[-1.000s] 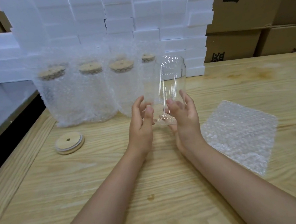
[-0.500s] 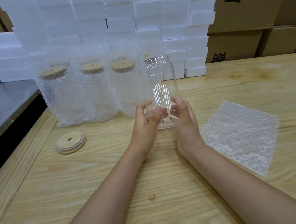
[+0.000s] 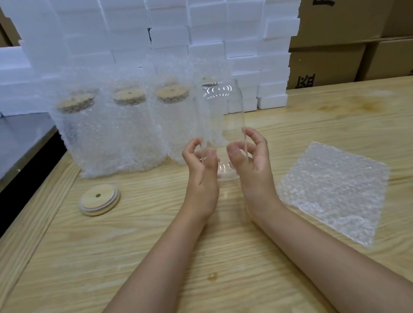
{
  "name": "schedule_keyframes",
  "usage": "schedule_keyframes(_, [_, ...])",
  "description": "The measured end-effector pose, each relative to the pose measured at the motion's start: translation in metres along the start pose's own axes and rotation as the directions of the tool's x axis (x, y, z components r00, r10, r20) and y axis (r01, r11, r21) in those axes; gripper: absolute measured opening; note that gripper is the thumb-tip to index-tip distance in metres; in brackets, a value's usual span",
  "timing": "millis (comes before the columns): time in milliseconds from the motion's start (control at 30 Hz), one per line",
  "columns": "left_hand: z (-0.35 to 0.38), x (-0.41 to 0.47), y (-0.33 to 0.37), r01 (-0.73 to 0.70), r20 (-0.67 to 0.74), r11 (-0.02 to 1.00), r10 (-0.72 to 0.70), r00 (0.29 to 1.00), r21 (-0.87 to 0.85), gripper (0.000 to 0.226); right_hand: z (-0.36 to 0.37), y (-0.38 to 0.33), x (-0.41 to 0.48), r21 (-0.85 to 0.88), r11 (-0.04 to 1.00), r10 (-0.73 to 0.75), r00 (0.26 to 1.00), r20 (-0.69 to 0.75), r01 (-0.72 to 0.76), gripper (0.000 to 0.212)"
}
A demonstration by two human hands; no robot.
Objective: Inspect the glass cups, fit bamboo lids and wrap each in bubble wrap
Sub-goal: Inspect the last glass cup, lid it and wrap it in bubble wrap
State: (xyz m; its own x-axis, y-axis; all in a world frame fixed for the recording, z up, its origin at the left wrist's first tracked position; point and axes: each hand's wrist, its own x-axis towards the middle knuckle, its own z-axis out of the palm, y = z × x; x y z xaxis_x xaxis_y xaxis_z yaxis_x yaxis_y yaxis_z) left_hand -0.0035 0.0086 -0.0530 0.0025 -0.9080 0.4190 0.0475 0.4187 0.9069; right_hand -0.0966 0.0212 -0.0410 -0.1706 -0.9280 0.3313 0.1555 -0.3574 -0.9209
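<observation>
Wooden table [image 3: 110, 268]: bamboo lid [image 3: 99, 200] left, bubble wrap sheet [image 3: 336, 193] right, wrapped cups [image 3: 131, 133], foam blocks [image 3: 265, 48] behind.

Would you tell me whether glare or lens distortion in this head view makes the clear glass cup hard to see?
Head view: the glass cup catches bright glints near its mouth and base, and its walls nearly vanish against the wrapped cups behind it. Also in the head view, the white foam blocks look washed out, and the wide-angle lens makes the stack's sides lean outward.
</observation>
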Motion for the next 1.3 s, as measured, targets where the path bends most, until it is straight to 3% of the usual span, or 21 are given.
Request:
schedule_keyframes(100, [0.000, -0.001, 0.000, 0.000, 0.016, 1.000, 0.000, 1.000, 0.000, 0.041, -0.003, 0.004, 0.001, -0.003, 0.999, 0.051, 0.998, -0.019, -0.052, 0.079])
schedule_keyframes(300, [-0.003, -0.002, 0.008, 0.030, 0.009, 0.998, -0.029, 1.000, -0.063, 0.031, -0.010, -0.001, 0.007, 0.205, 0.964, 0.169, 0.985, 0.015, -0.169, 0.066])
schedule_keyframes(467, [-0.007, 0.001, 0.007, 0.140, 0.022, 0.971, -0.138, 0.990, -0.192, 0.045, -0.004, -0.003, 0.005, 0.517, 0.800, 0.257, 0.953, 0.163, -0.304, 0.054])
schedule_keyframes(633, [-0.012, 0.003, 0.008, 0.226, 0.129, 0.949, -0.202, 0.971, -0.220, 0.052, -0.003, -0.001, 0.002, 0.649, 0.620, 0.367, 0.894, 0.257, -0.441, 0.052])
schedule_keyframes(767, [-0.012, 0.003, 0.008, 0.237, 0.151, 0.947, -0.207, 0.967, -0.216, 0.092, -0.007, 0.001, 0.004, 0.651, 0.591, 0.369, 0.877, 0.307, -0.477, 0.049])
schedule_keyframes(833, [-0.012, 0.004, 0.009, 0.235, 0.149, 0.946, -0.206, 0.967, -0.222, 0.099, -0.007, -0.001, 0.004, 0.633, 0.605, 0.368, 0.874, 0.317, -0.484, 0.057])
schedule_keyframes(933, [-0.013, 0.004, 0.008, 0.212, 0.131, 0.947, -0.185, 0.974, -0.241, 0.075, -0.006, 0.001, 0.006, 0.557, 0.693, 0.357, 0.889, 0.287, -0.458, 0.078])
schedule_keyframes(1067, [-0.015, 0.004, 0.009, 0.140, 0.062, 0.969, -0.130, 0.990, -0.204, 0.059, -0.004, 0.002, 0.007, 0.319, 0.882, 0.315, 0.937, 0.151, -0.347, 0.071])
schedule_keyframes(1200, [-0.018, 0.004, 0.010, 0.094, -0.015, 0.984, -0.097, 0.995, -0.150, 0.062, -0.007, 0.001, 0.007, 0.166, 0.965, 0.214, 0.976, -0.047, -0.204, 0.061])
schedule_keyframes(1300, [-0.020, 0.001, 0.011, 0.055, -0.033, 0.997, -0.057, 0.998, -0.052, 0.069, -0.010, -0.002, 0.006, 0.070, 0.991, 0.110, 0.993, 0.031, -0.112, 0.080])
